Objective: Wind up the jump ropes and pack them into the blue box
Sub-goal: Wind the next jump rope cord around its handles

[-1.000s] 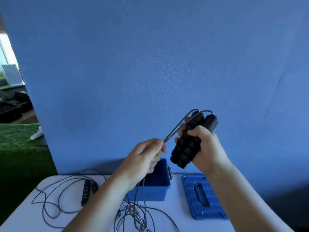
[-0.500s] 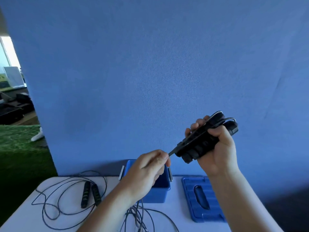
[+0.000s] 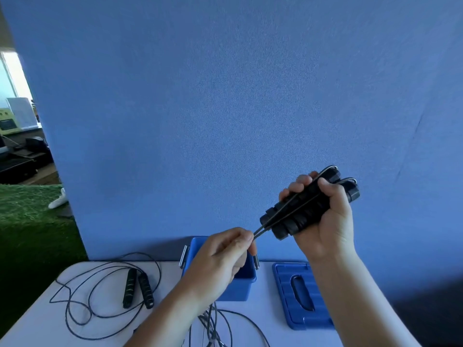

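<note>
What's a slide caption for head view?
Right hand grips paired rope handles; left hand pinches its cord; blue box open.

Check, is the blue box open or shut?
Open. The blue plastic box has no lid on; the flat blue lid lies beside it on the white table.

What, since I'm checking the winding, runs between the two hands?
Two strands of rope cord, stretched from the handles gripped in the right hand to the pinch of the left hand, as the head view shows.
</note>
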Tool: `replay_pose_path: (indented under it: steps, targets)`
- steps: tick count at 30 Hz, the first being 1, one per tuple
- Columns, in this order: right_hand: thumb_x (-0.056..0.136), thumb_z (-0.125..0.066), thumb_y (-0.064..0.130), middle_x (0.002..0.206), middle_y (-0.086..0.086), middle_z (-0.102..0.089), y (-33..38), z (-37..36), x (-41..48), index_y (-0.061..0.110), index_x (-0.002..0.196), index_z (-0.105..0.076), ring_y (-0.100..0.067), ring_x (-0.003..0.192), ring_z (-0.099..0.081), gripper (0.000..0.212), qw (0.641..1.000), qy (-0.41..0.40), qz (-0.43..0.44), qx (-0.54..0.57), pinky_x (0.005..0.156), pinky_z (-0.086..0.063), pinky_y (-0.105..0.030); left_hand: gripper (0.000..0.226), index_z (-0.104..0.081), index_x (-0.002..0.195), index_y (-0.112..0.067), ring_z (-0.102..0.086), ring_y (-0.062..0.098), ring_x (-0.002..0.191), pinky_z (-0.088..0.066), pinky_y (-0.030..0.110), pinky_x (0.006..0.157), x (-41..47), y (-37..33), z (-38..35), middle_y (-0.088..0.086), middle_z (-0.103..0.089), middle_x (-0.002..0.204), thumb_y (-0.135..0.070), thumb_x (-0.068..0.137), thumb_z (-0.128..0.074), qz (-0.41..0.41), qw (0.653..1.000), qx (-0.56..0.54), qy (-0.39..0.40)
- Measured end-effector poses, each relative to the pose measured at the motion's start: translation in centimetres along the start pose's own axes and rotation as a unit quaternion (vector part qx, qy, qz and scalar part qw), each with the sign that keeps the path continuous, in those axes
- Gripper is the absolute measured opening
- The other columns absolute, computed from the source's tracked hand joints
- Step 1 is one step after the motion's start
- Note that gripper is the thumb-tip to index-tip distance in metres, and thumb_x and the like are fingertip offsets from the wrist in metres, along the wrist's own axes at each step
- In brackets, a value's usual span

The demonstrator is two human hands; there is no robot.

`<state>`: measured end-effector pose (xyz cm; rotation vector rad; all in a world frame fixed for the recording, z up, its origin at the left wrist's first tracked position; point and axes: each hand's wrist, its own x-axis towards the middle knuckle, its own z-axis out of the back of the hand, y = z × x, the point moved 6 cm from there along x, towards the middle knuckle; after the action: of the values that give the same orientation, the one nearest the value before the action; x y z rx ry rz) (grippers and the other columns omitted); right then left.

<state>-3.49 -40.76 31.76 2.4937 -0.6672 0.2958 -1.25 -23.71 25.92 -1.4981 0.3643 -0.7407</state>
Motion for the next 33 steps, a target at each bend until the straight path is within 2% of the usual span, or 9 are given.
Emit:
replay_pose_path:
  steps: [8,13,15,19,21,24,28,31,33]
  targets:
    - [0.091,-0.051,0.023,0.083,0.0,-0.056,-0.5,-1.3,-0.6,0.014,0.092,-0.053,-0.017,0.071,-0.056,0.009,0.999,0.003,0.004,0.054,0.078,-0.049,-0.034,0.034,-0.064,0.082,-0.019,-0.013,0.017,0.056,-0.011,0.032,0.053,0.0,1.4,-2.1,0.002,-0.022,0.064,-0.046,0.099,-0.052,0.014,0.993,-0.103,0.052]
    - [0.088,-0.054,0.025,0.083,-0.001,-0.057,-1.9,-1.9,-1.4,0.013,0.091,-0.053,-0.016,0.069,-0.058,0.013,0.994,0.001,-0.026,0.106,0.076,-0.05,-0.033,0.036,-0.065,0.086,-0.02,-0.016,0.013,0.052,-0.018,0.022,0.048,0.4,3.0,-3.8,-0.003,-0.029,0.061,-0.054,0.093,-0.053,0.047,0.978,-0.159,0.125]
    - [0.088,-0.053,0.026,0.082,0.001,-0.056,-2.3,-2.1,-1.6,0.014,0.09,-0.053,-0.014,0.068,-0.057,0.012,0.992,0.001,-0.037,0.118,0.075,-0.051,-0.032,0.035,-0.066,0.084,-0.023,-0.015,0.013,0.053,-0.017,0.022,0.048,0.5,3.2,-4.4,-0.004,-0.031,0.061,-0.053,0.094,-0.053,0.048,0.976,-0.159,0.143]
    - [0.086,-0.054,0.026,0.078,0.003,-0.055,-2.8,-2.3,-2.1,0.014,0.087,-0.054,-0.012,0.066,-0.057,0.012,0.99,-0.006,-0.052,0.134,0.073,-0.053,-0.031,0.043,-0.064,0.064,-0.031,-0.015,0.017,0.058,-0.011,0.032,0.054,1.4,3.3,-3.8,0.014,-0.032,0.071,-0.052,0.098,-0.049,0.057,0.988,-0.051,0.137]
    - [0.087,-0.053,0.026,0.078,0.003,-0.054,-3.2,-2.1,-2.5,0.014,0.087,-0.054,-0.012,0.065,-0.057,0.013,0.99,-0.004,-0.059,0.129,0.072,-0.055,-0.032,0.039,-0.058,0.057,-0.03,-0.016,0.015,0.056,-0.012,0.032,0.055,2.5,3.3,-2.3,0.009,-0.031,0.064,-0.048,0.092,-0.055,0.072,0.992,0.009,0.101]
    - [0.09,-0.051,0.026,0.077,0.002,-0.053,-3.7,-1.4,-3.1,0.015,0.088,-0.054,-0.013,0.064,-0.057,0.012,0.993,-0.014,-0.065,0.099,0.072,-0.055,-0.032,0.03,-0.046,0.057,-0.027,-0.018,0.011,0.05,-0.012,0.028,0.05,4.0,2.8,0.2,-0.006,-0.027,0.056,-0.039,0.082,-0.058,0.08,0.991,0.089,0.063]
    - [0.09,-0.052,0.024,0.077,0.0,-0.052,-4.3,0.3,-3.8,0.015,0.09,-0.052,-0.016,0.064,-0.055,0.009,0.997,-0.036,-0.069,0.017,0.071,-0.054,-0.034,0.046,-0.044,0.067,-0.023,-0.022,0.011,0.048,-0.015,0.026,0.046,5.0,1.0,2.0,-0.006,-0.029,0.055,-0.057,0.092,-0.062,0.075,0.986,0.141,0.041]
    - [0.089,-0.057,0.021,0.078,-0.004,-0.054,-5.0,2.2,-3.8,0.013,0.09,-0.054,-0.019,0.067,-0.056,0.009,0.995,-0.072,-0.052,-0.038,0.075,-0.055,-0.038,0.044,-0.044,0.067,-0.018,-0.025,0.012,0.047,-0.017,0.027,0.046,5.5,-0.4,2.4,-0.004,-0.031,0.055,-0.041,0.102,-0.057,0.075,0.989,0.131,0.008]
    - [0.094,-0.057,0.019,0.079,-0.006,-0.056,-5.3,3.5,-3.5,0.012,0.091,-0.056,-0.021,0.069,-0.057,0.007,0.992,-0.112,-0.029,-0.059,0.078,-0.055,-0.04,0.043,-0.052,0.066,-0.018,-0.028,0.01,0.045,-0.019,0.027,0.047,5.5,-1.2,2.4,-0.009,-0.036,0.052,-0.04,0.103,-0.054,0.072,0.986,0.152,-0.018]
